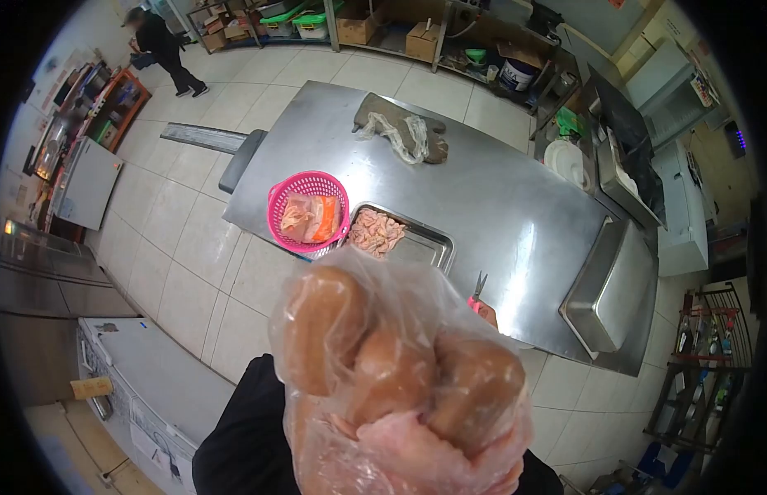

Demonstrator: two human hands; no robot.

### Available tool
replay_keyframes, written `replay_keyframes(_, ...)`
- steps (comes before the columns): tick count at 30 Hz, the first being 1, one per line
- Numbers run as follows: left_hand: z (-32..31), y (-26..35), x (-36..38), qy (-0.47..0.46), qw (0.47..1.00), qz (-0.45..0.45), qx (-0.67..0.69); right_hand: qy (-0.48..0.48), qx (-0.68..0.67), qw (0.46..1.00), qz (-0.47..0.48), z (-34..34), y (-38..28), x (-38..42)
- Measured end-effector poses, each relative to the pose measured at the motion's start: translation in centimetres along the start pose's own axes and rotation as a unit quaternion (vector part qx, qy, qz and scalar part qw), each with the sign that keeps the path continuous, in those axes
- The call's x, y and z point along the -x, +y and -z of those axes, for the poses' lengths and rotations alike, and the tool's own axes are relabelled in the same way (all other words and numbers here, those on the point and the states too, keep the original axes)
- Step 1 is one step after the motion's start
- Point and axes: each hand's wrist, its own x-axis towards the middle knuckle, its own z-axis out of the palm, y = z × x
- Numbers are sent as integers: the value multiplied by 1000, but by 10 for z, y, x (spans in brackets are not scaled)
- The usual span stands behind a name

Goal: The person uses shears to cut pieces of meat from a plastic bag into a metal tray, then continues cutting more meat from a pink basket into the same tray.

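Observation:
My left hand [400, 355], in a clear plastic glove, is raised very close to the camera. Its fingers are curled around a piece of pale pink raw meat [449, 450] that looks like chicken. Behind it and to the right, my right hand [489, 314] shows only in part, closed on pink-handled scissors [477, 295] with the blades apart and pointing up. Beyond my left hand lies a metal tray [437, 239], with pieces of raw meat [375, 232] at its left end. A pink basket [272, 202] beside it holds bagged meat [311, 218].
A steel table [499, 198] stands before me. A grey-brown glove or cloth [375, 111] with crumpled plastic [408, 136] lies at its far side, and a deep steel pan [610, 289] at the right. A person [158, 49] stands far left. A white freezer [152, 396] is at lower left.

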Motion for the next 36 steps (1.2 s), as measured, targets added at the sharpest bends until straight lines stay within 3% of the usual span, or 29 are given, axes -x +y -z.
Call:
replay_keyframes(5,3,-1,-4,-1,999,-4,-32,30,-23,998,-40,-1,1,-9)
replay_keyframes(8,3,-2,-8,-2,998,-14,-54,-6,-41,998,-47,-4,-11,-11)
replay_keyframes(11,3,0,-10,-1,997,-17,-79,-54,54,997,-7,-8,-16,-12)
replay_keyframes(14,2,-2,-18,-2,994,-13,-111,-83,70,992,-71,-27,-46,-9)
replay_keyframes(15,3,-6,-24,-7,991,-3,-135,33,201,975,-85,-42,-41,-13)
replay_keyframes(16,3,-12,-30,-11,987,20,-161,148,326,929,-99,-66,-32,-18)
replay_keyframes(18,5,-38,-40,-31,971,117,-206,148,261,952,-59,-54,-27,-30)
replay_keyframes(19,11,-62,-36,-54,946,260,-183,33,65,997,3,-29,-28,-32)
replay_keyframes(21,25,-119,-17,-103,834,525,-139,75,120,990,-7,-25,-24,-35)
replay_keyframes(23,51,-210,62,3,859,509,48,121,213,970,14,-16,-13,-36)
replay_keyframes(25,82,-265,90,-195,806,553,-86,171,340,923,65,-3,9,-42)
replay_keyframes(27,108,-332,144,-259,795,517,-184,209,369,901,92,1,19,-43)
replay_keyframes(30,97,-335,166,-107,724,680,39,235,371,894,91,8,30,-44)
replay_keyframes(33,97,-328,186,-147,761,616,137,237,356,901,80,16,41,-38)
replay_keyframes(34,96,-323,181,-245,712,658,28,237,351,903,79,19,45,-35)
replay_keyframes(36,93,-326,201,-387,723,493,-290,225,368,900,60,30,57,-30)
